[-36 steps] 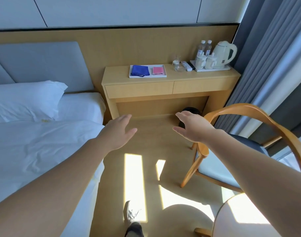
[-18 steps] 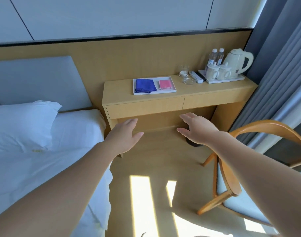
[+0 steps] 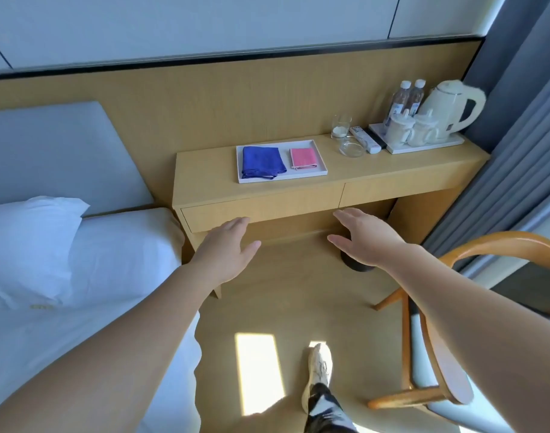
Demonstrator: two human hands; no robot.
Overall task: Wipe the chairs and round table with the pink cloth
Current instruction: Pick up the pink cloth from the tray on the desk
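A bed (image 3: 95, 276) lay at the left. The left hand (image 3: 227, 253) was held out, fingers straight, holding nothing. On the tabletop (image 3: 392, 170) a white tray (image 3: 311, 172) carried a blue cloth (image 3: 261, 162) and, just right of it, the folded pink cloth (image 3: 303, 157), well apart from both hands. The right hand (image 3: 366, 240) was likewise flat and empty. A chair (image 3: 448, 370) stood at the right
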